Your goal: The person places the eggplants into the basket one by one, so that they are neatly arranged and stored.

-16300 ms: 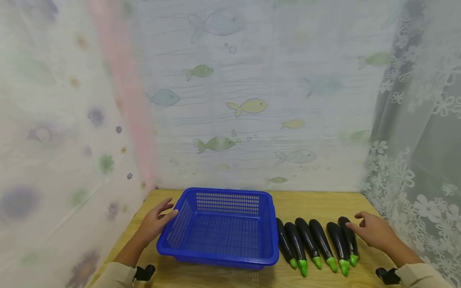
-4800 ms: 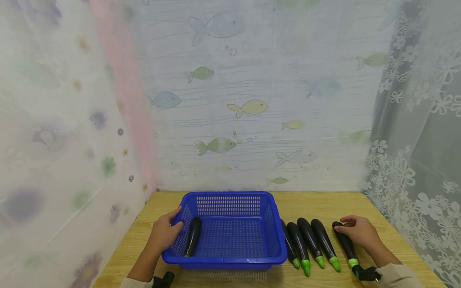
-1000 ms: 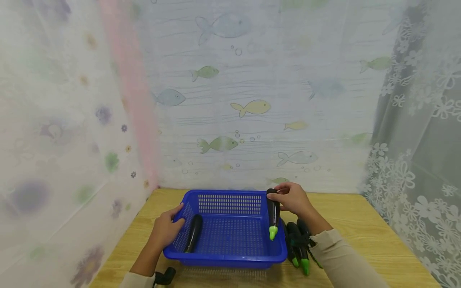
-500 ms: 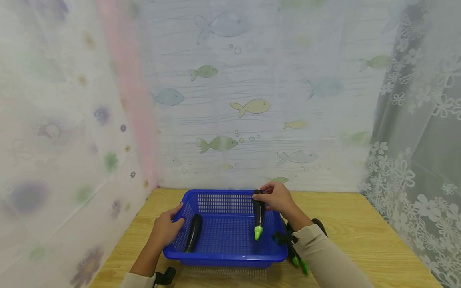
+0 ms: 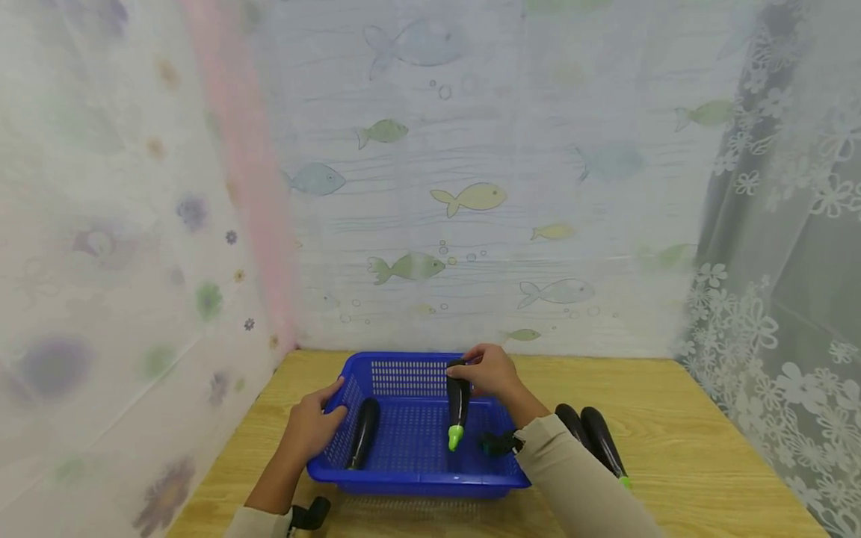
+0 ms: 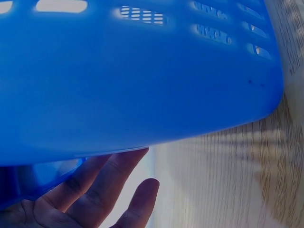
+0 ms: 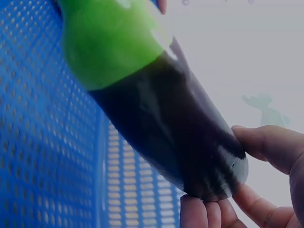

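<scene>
My right hand (image 5: 494, 371) pinches an eggplant (image 5: 459, 403) by its dark blunt end and holds it over the blue plastic basket (image 5: 418, 479). The green stem end (image 7: 114, 42) points down toward the basket floor. My left hand (image 5: 312, 424) grips the basket's left rim, its thumb on the inner side; in the left wrist view its fingers (image 6: 107, 187) curl under the rim from outside. Another eggplant (image 5: 365, 433) lies inside along the left wall. To the right of the basket, more eggplants (image 5: 602, 439) lie on the table, partly hidden behind my right sleeve.
The basket stands on a light wooden table (image 5: 699, 448). Behind it hangs a fish-patterned curtain (image 5: 471, 261), with a flowered sheet (image 5: 134, 299) on the left and lace (image 5: 753, 329) on the right. Black wrist mounts (image 5: 311, 515) stick out below the hands.
My right hand has taken an eggplant from the row's right end and carried it leftward over the basket's rim. Earlier, another eggplant came into the basket. My left hand now grips the rim.
</scene>
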Available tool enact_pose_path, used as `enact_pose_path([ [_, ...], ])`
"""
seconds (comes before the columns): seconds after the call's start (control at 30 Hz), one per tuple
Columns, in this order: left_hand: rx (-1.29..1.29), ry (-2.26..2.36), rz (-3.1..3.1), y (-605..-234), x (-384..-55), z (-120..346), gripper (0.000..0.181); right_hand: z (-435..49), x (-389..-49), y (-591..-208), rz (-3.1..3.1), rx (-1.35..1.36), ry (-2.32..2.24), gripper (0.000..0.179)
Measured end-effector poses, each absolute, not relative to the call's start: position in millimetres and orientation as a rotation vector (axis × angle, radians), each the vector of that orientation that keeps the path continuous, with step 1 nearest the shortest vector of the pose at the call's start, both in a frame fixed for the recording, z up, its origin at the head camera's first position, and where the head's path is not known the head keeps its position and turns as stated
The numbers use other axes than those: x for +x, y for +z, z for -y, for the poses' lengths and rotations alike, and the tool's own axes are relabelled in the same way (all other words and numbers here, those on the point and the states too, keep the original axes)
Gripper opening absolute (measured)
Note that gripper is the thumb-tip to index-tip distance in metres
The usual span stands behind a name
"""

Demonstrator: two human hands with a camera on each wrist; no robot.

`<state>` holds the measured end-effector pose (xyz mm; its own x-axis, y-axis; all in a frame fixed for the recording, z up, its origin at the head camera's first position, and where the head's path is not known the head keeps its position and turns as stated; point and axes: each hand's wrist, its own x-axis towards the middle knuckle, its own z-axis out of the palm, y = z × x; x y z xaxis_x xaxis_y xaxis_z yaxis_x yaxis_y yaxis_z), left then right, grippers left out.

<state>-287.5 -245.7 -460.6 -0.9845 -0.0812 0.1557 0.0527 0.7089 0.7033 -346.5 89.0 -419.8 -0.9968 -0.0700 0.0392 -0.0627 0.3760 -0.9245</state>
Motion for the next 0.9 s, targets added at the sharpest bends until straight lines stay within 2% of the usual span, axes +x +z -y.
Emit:
enact_pose_path([
  [0.47,0.026,-1.137,2.755,-457,-284,245,0.06,-61,-347,-434,-2.586,-0.063,-1.715,0.049],
  [0.9,-0.013,-1.13,2.753,-460,-288,246,0.062,-32,-351,-452,-2.454,-0.022,-1.762,0.042],
])
